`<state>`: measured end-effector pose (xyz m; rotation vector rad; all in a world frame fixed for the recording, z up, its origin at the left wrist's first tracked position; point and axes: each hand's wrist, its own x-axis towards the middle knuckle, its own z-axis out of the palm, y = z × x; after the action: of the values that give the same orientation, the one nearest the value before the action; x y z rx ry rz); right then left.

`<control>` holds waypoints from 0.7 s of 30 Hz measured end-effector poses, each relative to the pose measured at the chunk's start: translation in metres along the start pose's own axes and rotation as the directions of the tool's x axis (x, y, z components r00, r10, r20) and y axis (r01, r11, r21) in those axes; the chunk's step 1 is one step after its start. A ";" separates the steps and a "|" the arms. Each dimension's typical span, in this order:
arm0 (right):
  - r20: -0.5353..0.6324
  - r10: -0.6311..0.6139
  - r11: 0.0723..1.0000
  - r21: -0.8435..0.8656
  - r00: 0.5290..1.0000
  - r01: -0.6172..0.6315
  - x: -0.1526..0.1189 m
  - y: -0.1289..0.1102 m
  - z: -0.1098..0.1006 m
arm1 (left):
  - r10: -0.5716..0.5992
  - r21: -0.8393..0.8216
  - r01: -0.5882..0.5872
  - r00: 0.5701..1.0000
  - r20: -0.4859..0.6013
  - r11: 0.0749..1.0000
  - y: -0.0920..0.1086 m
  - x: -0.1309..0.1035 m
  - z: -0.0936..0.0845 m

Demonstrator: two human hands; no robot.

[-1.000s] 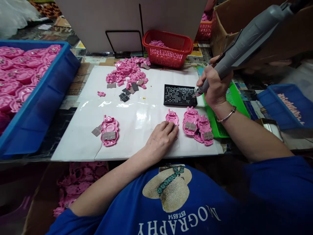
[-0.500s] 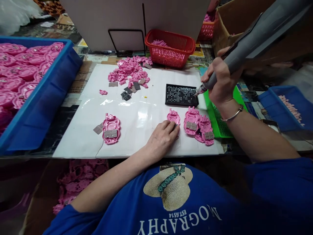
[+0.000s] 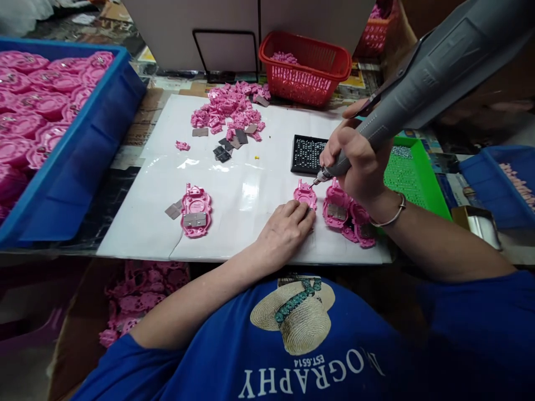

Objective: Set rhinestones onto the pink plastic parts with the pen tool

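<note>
My right hand (image 3: 355, 153) is wrapped round a grey electric screwdriver (image 3: 430, 83), whose tip meets the upper part of a pink casing (image 3: 305, 194). My left hand (image 3: 288, 228) presses that casing against the white board (image 3: 234, 223), its fingers over the lower half. Just right of it, partly behind my right hand, lie two more pink casings (image 3: 336, 214) with grey plates. Behind them sits a black tray of screws (image 3: 305, 155). Another pink casing (image 3: 195, 211) with a grey plate lies at the left, beside a loose plate (image 3: 174, 209).
Small pink parts (image 3: 229, 108) and loose plates are heaped at the board's back. A red basket (image 3: 307, 67) stands behind, a green tray (image 3: 434, 184) and blue bin (image 3: 493, 184) to the right. A large blue crate (image 3: 104, 133) of pink pieces is at the left.
My right hand has brought the screwdriver from the black screw tray down and left to the pink casing. My left hand still holds the casing. The view has shifted slightly.
</note>
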<state>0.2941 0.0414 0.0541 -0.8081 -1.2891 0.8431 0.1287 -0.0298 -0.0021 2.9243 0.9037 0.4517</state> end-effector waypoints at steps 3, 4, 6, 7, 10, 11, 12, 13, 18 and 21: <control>0.003 -0.003 1.000 0.006 1.000 0.003 -0.001 0.004 -0.001 | 0.000 -0.002 0.000 1.000 0.001 1.000 0.000 0.000 0.000; 0.000 0.003 1.000 -0.004 1.000 -0.003 -0.002 0.005 0.000 | -0.001 -0.003 0.001 1.000 0.003 1.000 0.000 0.001 0.000; -0.004 0.026 0.999 -0.032 1.000 -0.027 -0.004 0.005 0.002 | -0.004 -0.007 0.004 1.000 0.004 1.000 0.001 0.001 0.000; -0.003 0.031 0.999 -0.040 1.000 -0.031 -0.005 0.006 0.003 | -0.003 -0.009 0.003 1.000 0.004 1.000 0.000 0.000 -0.001; 0.008 -0.005 1.000 -0.014 1.000 0.006 -0.005 0.008 0.007 | 0.000 -0.005 0.000 1.000 -0.002 1.000 0.000 0.000 0.000; 0.009 -0.019 1.000 0.001 1.000 0.019 -0.005 0.010 0.007 | 0.001 -0.002 -0.001 1.000 -0.004 1.000 0.000 0.001 0.000; 0.008 -0.025 1.000 0.014 1.000 0.025 -0.004 0.012 0.008 | 0.003 0.000 -0.003 1.000 -0.007 1.000 0.000 0.001 0.001; 0.009 -0.026 0.999 0.028 1.000 0.026 -0.002 0.014 0.007 | 0.001 0.003 -0.001 1.000 -0.009 1.000 0.000 0.003 0.002; 0.019 -0.031 0.996 0.090 0.999 0.029 0.005 0.004 0.003 | 0.002 0.005 -0.002 0.997 -0.082 1.000 0.002 0.001 0.002; -0.056 -0.128 0.983 0.122 0.990 0.134 0.011 -0.019 -0.007 | -0.015 0.038 0.023 0.981 -0.196 0.999 -0.008 -0.026 -0.012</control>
<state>0.3035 0.0422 0.0751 -0.6329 -1.2203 0.7868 0.1003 -0.0385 0.0018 2.9433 0.9722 0.7391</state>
